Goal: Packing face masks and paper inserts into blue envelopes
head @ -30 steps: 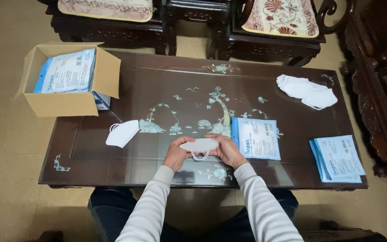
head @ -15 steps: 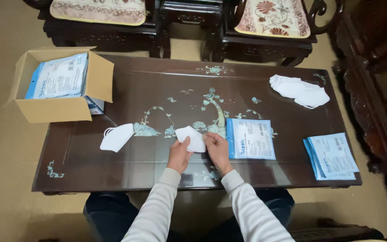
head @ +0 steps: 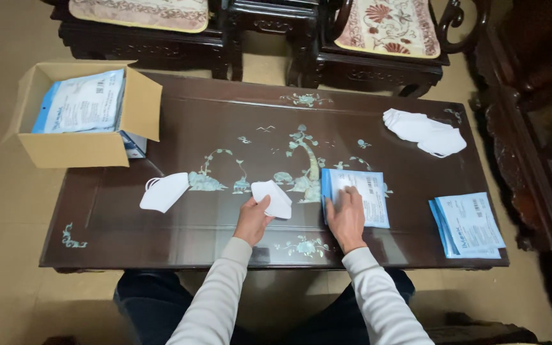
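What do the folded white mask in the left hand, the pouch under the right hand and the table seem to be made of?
Folded white mask: looks like soft, matte non-woven fabric; it holds a crease. Left hand grips it.
Flat pouch under the right hand: likely thin plastic film, blue-edged, slightly shiny.
Table: dark lacquered wood, glossy, with pale iridescent inlay, possibly shell.

The left hand (head: 252,220) covers the near corner of the folded mask (head: 272,199). The right hand (head: 347,218) hides the near-left part of the pouch (head: 364,191) beneath it. Chairs (head: 378,32) are cut off at the top edge. The box (head: 65,148) hides the lower packets (head: 83,102) inside. The pouches' print is too small to make out.
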